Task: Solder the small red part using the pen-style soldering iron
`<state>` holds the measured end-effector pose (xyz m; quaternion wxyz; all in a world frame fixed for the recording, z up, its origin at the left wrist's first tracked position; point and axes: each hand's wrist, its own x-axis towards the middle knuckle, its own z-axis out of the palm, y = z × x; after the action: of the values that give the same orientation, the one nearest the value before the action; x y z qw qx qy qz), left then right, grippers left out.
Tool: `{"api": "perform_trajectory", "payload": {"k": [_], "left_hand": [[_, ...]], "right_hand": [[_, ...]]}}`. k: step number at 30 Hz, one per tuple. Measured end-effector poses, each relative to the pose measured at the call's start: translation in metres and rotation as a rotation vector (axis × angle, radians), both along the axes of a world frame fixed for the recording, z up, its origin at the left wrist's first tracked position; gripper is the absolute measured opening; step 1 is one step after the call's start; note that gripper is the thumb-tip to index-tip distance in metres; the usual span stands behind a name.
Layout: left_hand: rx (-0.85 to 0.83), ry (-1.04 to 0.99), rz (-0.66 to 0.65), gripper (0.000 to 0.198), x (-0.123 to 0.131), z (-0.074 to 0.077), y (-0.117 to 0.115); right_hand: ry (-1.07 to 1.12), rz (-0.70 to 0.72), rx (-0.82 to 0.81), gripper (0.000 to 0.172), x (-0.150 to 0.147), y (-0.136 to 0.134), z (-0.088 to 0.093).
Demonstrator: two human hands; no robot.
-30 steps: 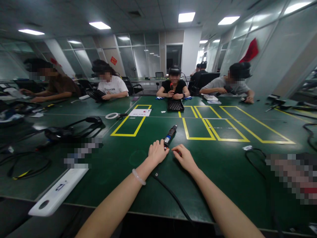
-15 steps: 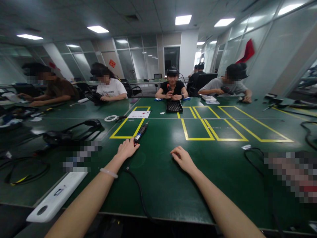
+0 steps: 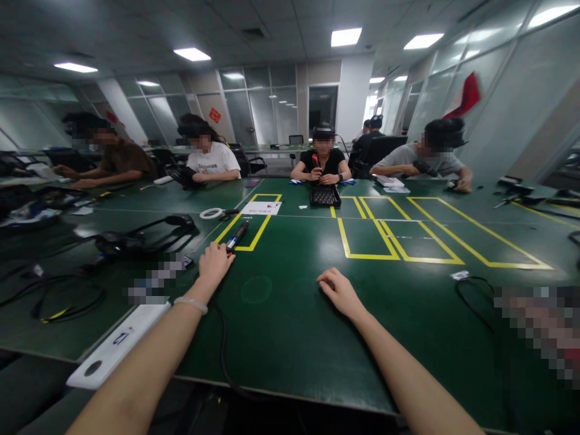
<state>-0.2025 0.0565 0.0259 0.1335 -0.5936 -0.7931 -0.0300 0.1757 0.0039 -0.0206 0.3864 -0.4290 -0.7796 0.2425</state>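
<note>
My left hand (image 3: pixel 214 263) is closed around the rear end of a black and blue electric screwdriver (image 3: pixel 237 235), which lies on the green table (image 3: pixel 294 314) and points away toward a yellow taped rectangle (image 3: pixel 248 222). Its black cable (image 3: pixel 222 350) trails back from my hand to the near table edge. My right hand (image 3: pixel 339 291) rests on the table to the right, fingers loosely curled, holding nothing that I can see.
A white flat device (image 3: pixel 115 344) lies at the near left edge. Black headgear and cables (image 3: pixel 122 241) sit to the left, another cable (image 3: pixel 471 296) to the right. A black tray (image 3: pixel 324 194), white paper (image 3: pixel 260 208) and tape ring (image 3: pixel 211 213) lie farther off. Several people sit around the table.
My left hand has slid the screwdriver to the left across the table, away from my right hand, dragging the cable along. My right hand has stayed in place.
</note>
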Motion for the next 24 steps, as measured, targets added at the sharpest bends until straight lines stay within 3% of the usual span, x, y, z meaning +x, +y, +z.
{"api": "perform_trajectory", "payload": {"k": [4, 9, 13, 15, 18, 21, 24], "left_hand": [[0.04, -0.008, -0.031, 0.04, 0.014, 0.005, -0.006], [0.057, -0.112, 0.001, 0.037, 0.007, 0.012, -0.003], [0.245, -0.4, 0.008, 0.036, 0.012, 0.023, 0.002], [0.283, -0.737, -0.097, 0.034, 0.028, 0.026, 0.003], [0.198, -1.237, -0.324, 0.036, 0.069, 0.025, -0.002], [0.052, -1.446, -0.435, 0.041, 0.117, 0.02, -0.016], [-0.07, -1.513, -0.52, 0.04, 0.156, 0.013, -0.034]], "right_hand": [[-0.006, 0.012, -0.008, 0.014, -0.001, 0.0, 0.0], [-0.006, 0.013, -0.003, 0.014, -0.002, -0.001, 0.001], [-0.005, 0.007, -0.011, 0.014, -0.003, -0.001, 0.002], [-0.005, 0.005, -0.013, 0.014, -0.004, -0.001, 0.001], [0.001, 0.004, -0.008, 0.014, -0.004, 0.0, 0.0], [0.025, 0.017, 0.0, 0.015, -0.005, 0.001, -0.001], [0.099, 0.047, -0.022, 0.02, -0.007, -0.001, 0.002]]}}
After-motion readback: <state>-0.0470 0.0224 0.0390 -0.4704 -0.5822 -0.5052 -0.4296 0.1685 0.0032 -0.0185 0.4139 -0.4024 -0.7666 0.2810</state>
